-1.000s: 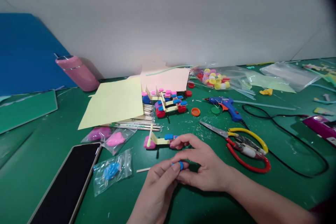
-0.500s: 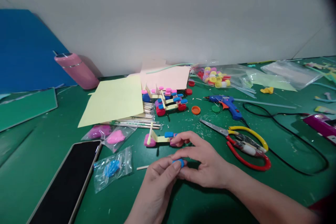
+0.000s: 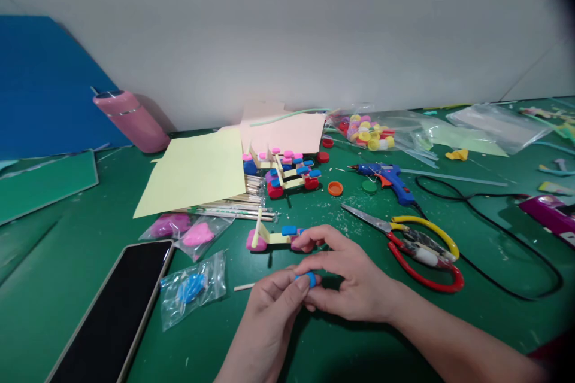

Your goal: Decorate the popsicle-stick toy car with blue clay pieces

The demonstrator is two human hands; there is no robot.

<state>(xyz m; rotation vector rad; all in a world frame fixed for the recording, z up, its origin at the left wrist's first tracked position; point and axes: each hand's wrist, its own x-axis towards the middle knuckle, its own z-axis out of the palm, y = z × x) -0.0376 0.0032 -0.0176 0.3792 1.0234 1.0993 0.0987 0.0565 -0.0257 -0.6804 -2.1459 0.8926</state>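
Observation:
My left hand (image 3: 267,323) and my right hand (image 3: 348,278) meet low in the middle of the green mat, and both pinch one small blue piece (image 3: 309,279) between their fingertips. My right hand's upper fingers also rest against the pink end of a small craft-stick model (image 3: 274,238) with pink wheels and a blue pad, which lies just beyond the hands. A loose short stick (image 3: 244,287) lies left of the hands.
Red-and-yellow scissors (image 3: 415,245) and a blue glue gun (image 3: 386,179) with its black cord lie to the right. Finished stick models (image 3: 287,170), yellow paper (image 3: 197,173), bags of pink and blue pieces (image 3: 191,287), a dark tablet (image 3: 112,311), a pink bottle (image 3: 130,119) lie left and beyond.
Both hands stay pinched on the blue piece, with only slight finger movement; the view shifted a little upward a second ago. Nothing else has moved.

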